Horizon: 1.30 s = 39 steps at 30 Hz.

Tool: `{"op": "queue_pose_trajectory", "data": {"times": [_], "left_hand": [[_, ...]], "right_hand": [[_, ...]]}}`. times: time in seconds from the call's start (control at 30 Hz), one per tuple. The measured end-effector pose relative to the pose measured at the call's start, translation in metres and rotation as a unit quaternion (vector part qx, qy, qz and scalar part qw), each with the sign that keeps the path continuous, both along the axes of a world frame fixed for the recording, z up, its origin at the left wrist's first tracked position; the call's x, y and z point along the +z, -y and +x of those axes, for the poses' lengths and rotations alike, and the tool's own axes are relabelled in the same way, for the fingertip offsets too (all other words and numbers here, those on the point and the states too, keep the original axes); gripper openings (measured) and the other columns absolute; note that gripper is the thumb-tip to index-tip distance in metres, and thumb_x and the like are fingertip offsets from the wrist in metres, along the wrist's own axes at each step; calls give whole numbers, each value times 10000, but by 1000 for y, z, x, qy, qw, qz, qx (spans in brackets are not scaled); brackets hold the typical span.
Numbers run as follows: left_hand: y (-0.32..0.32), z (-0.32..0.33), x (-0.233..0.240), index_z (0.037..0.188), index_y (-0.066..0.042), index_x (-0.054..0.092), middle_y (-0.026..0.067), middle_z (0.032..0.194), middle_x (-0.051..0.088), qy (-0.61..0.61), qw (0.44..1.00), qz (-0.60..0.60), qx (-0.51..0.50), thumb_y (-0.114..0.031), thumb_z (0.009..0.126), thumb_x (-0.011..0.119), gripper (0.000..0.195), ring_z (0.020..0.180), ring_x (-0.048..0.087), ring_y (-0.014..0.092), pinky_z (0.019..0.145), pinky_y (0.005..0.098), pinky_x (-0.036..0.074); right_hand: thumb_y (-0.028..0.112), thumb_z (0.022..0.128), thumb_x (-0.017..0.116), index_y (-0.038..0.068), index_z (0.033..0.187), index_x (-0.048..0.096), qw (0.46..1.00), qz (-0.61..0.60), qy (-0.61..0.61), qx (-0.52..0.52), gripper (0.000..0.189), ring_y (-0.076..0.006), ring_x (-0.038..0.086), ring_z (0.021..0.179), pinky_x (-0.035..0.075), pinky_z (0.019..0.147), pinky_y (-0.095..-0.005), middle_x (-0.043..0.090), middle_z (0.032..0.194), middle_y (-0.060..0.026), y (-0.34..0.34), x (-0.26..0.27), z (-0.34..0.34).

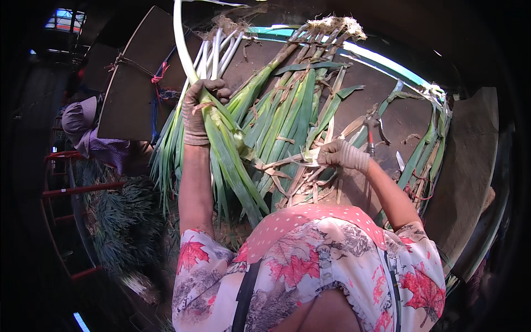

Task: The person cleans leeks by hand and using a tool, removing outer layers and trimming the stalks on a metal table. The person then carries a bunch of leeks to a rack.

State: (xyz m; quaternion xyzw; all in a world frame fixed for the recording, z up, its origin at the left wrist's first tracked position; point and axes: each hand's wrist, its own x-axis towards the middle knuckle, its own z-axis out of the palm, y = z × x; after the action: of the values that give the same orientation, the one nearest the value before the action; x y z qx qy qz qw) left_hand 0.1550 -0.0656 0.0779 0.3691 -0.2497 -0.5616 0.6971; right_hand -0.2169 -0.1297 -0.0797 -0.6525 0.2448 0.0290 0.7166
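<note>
My gloved left hand (206,110) grips a large Welsh onion (218,128), whose white shank rises past the top of the view while its green leaves hang towards my apron. In my gloved right hand (344,155), the fingers are pinched on a pale strip of onion leaf (312,157). Untrimmed Welsh onions (290,108) lie between my hands, with roots pointing away from me and dry leaves around them. Beyond my left hand rests a bunch of white-shanked onions (218,52), their roots still on and partly hidden by my hand.
A tool with a red section (370,135) stands beside my right wrist, near a pointed blade (400,161). Upright boards (132,83) flank the table (352,99). Tied leaves (427,153) lie right. Left are a person in a hat (81,116), red-barred racks (83,189) and piled onions (124,220).
</note>
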Motion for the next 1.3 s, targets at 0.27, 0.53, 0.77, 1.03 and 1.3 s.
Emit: {"op": "queue_pose_trajectory", "data": {"times": [0.27,0.53,0.77,1.03,1.3], "left_hand": [[-29,235,129,1025,-68,586,73,799,632,516,800,221,210,-328,914,684,298,484,508,92,433,230,457],[75,110,-88,1283,-96,574,191,1188,653,744,650,154,28,-304,846,708,501,1106,622,360,954,413,487],[121,29,-177,1233,-57,570,202,1193,664,793,479,361,-108,-391,664,815,704,1084,666,342,951,460,516],[134,17,-80,1179,-6,617,263,1084,679,759,595,238,-113,-441,652,754,697,1026,658,390,905,430,510],[189,-52,120,980,-27,666,53,849,668,572,800,76,-163,-290,764,719,344,717,612,133,707,308,526]], "right_hand": [[396,902,615,148,1490,404,575,-555,-389,-459,671,-432,505,1260,420,1059,-473,478,1434,-239,141,-55,-236],[426,782,734,60,1499,354,735,-438,-389,-340,890,-400,411,1354,311,1128,-493,444,1457,-228,-7,-58,-93],[426,715,775,39,1507,330,731,-443,-408,-319,988,-380,373,1383,284,1147,-481,405,1489,-221,-31,-54,-93],[435,690,793,25,1501,329,746,-415,-380,-356,1021,-398,388,1369,310,1139,-469,403,1473,-255,-36,-58,-91],[381,678,784,4,1448,390,728,-397,-432,-355,943,-409,465,1301,377,1082,-512,491,1371,-273,-21,-55,-89]]}}
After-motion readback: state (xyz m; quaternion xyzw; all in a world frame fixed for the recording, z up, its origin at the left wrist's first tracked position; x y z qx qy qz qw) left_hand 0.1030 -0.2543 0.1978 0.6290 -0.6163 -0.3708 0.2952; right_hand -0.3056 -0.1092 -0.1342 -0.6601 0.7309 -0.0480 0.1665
